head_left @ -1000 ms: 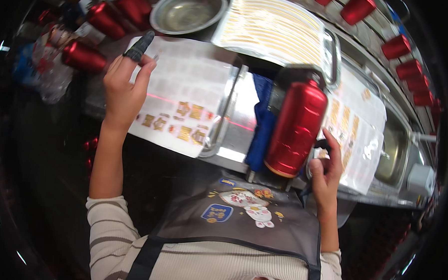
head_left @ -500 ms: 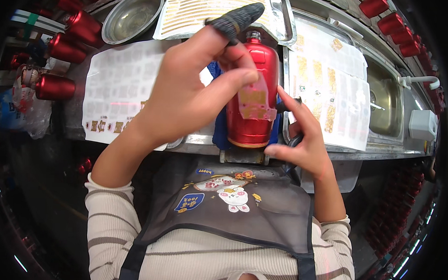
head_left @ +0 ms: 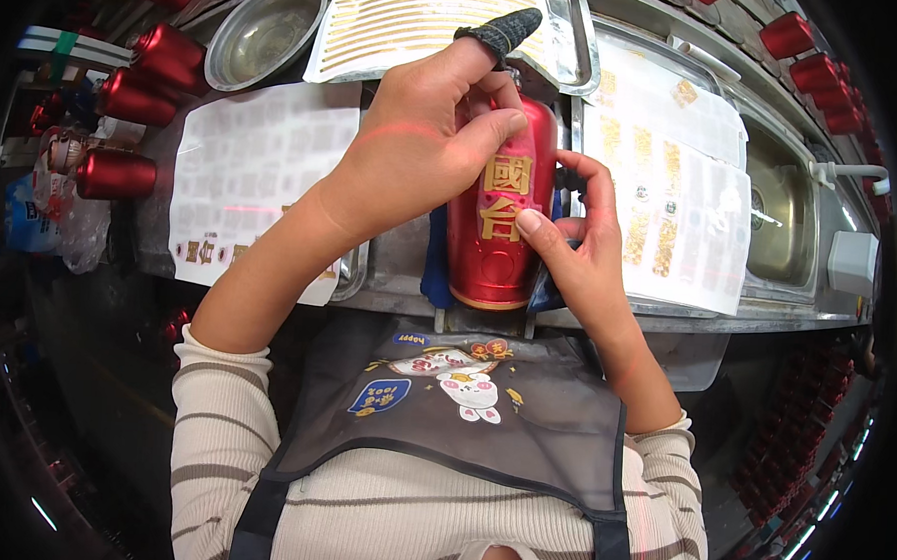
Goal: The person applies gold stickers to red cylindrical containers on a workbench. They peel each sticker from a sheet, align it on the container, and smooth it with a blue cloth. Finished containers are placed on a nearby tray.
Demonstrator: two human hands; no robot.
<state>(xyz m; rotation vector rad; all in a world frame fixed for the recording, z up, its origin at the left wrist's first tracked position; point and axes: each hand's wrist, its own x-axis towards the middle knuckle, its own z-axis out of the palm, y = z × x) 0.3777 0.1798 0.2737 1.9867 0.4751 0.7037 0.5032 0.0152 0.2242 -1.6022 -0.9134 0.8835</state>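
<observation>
The left hand (head_left: 414, 148) wraps over the upper part of a glossy red bottle (head_left: 499, 222), thumb pressed on its gold decal, a dark knitted cot (head_left: 501, 30) on the forefinger; the right hand (head_left: 575, 251) pinches the bottle's right flank; the bottle lies on a blue cradle (head_left: 435, 269) at the steel bench's (head_left: 389, 267) front edge, base toward the person, long axis running away; decal sheets (head_left: 243, 171), a metal tray (head_left: 569, 45) and bowl (head_left: 264, 32) surround it; more red bottles (head_left: 126, 96) lie left.

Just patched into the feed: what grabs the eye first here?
A glossy red bottle with gold characters lies dead centre on the bench, both hands on it: the left hand over its top side, the right hand at its right flank. More red bottles lie at far left, gold sticker sheets above.
</observation>
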